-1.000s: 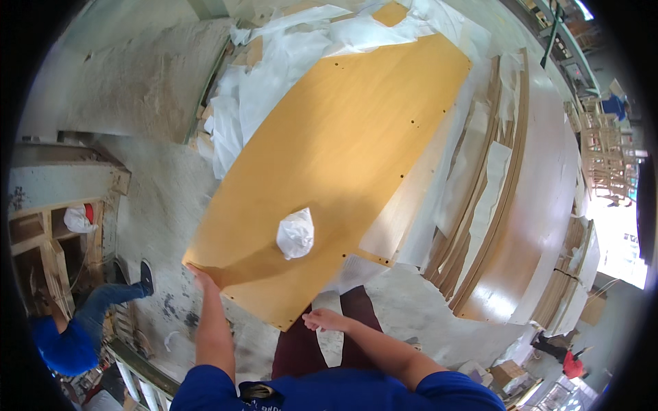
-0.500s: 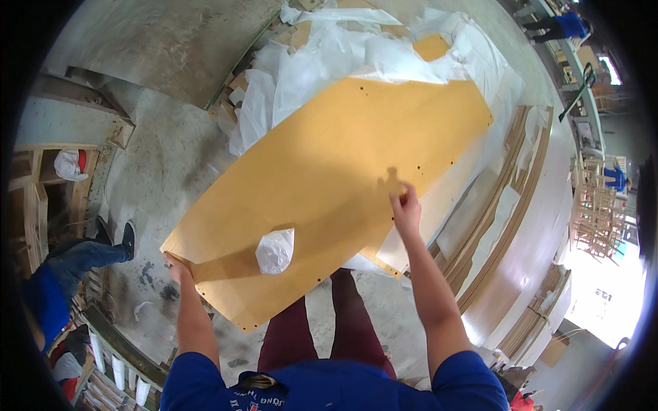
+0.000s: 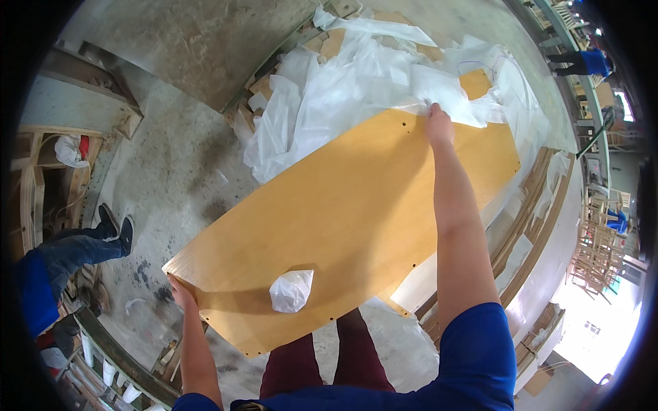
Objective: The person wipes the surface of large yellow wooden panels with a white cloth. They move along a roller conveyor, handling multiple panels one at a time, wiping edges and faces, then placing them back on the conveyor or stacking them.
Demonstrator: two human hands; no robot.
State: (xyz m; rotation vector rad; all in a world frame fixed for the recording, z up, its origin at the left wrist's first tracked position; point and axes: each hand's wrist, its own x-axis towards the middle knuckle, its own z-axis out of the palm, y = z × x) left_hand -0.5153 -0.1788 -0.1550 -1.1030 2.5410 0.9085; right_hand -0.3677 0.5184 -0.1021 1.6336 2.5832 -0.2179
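A large tan wooden panel [image 3: 329, 205] with angled ends and small dark holes along its edges lies slantwise before me. My left hand [image 3: 182, 293] is closed on its near left corner, the fingers partly hidden beneath. Stretched across the panel, my right hand [image 3: 439, 126] is closed at the far edge, where white plastic sheeting [image 3: 363, 82] meets the wood. Its fingertips are partly hidden; it appears to grip that edge. A small white plastic bag [image 3: 291, 291], bunched up, rests on the panel's near part, touched by neither hand.
Long boards [image 3: 524, 219] are stacked on the right. Under the sheeting lie other tan pieces [image 3: 476, 83]. At the left a person [image 3: 72, 264] in jeans is near a wooden shelf frame [image 3: 41, 185]. Another person [image 3: 582, 63] stands at the far right, beyond which stand wooden chair frames [image 3: 595, 229].
My right hand has gone from above the panel's right side to its far edge and closed there. My left hand stays on the corner. The view has shifted a little.
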